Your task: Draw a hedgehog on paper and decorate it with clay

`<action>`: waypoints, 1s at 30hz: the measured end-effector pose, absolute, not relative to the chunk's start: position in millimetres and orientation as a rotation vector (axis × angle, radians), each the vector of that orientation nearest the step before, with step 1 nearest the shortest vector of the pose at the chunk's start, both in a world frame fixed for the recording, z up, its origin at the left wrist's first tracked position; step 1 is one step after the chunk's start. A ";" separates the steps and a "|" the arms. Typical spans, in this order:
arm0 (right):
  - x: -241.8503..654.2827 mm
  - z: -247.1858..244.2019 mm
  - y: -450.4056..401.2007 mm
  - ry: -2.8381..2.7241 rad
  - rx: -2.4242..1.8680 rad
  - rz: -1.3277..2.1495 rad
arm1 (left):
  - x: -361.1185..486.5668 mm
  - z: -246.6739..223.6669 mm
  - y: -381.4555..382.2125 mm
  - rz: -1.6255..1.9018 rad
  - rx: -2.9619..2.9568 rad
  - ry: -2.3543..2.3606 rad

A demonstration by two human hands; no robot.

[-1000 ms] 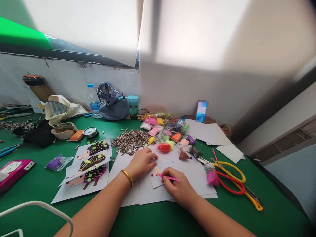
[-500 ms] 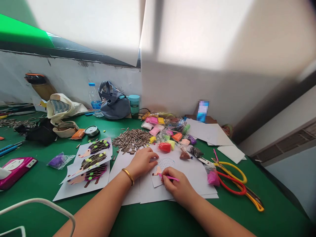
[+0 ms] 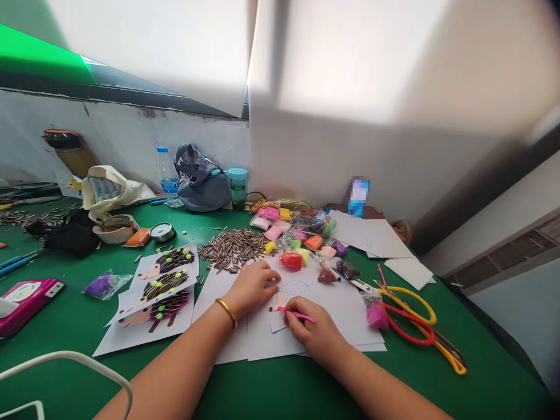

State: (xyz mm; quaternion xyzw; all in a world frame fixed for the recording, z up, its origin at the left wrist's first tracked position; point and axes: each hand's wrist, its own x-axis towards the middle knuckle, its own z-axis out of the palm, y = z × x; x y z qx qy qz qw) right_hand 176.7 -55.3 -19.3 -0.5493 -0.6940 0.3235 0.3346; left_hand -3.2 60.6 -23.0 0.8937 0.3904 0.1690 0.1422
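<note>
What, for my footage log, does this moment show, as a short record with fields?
left hand: resting on white paper
right hand: gripping a pink tool, its tip at the hedgehog drawing
left of the hands: three overlapping hedgehog cards
beyond the hands: striped seeds, coloured packets
right of the hands: scissors with coloured handles

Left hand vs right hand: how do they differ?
The left hand lies palm down on white paper; the right hand pinches a pink tool. A gold bangle circles the left hand's wrist; none shows on the right hand's. Both are close to the hedgehog drawing.
</note>
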 end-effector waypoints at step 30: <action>176.1 -17.3 -58.3 -1.861 -1.399 0.859 | -2.7 -22.3 61.1 0.479 2.576 1.133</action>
